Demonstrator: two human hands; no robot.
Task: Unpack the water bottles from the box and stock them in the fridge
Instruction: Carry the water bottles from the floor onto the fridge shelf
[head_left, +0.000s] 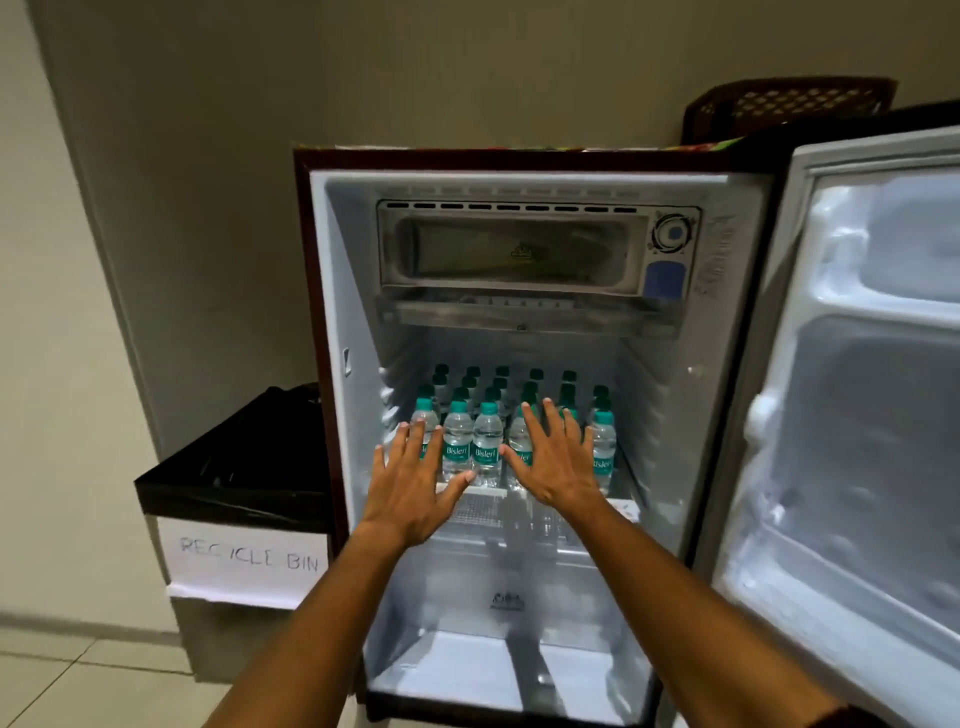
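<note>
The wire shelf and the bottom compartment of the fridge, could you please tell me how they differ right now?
The wire shelf carries rows of green-capped water bottles; the bottom compartment shows none. The wire shelf is an open grid, while the bottom compartment has a solid white floor. Both open hands, left hand and right hand, are raised in front of the wire shelf, not the bottom compartment. Both lie inside the open fridge.
</note>
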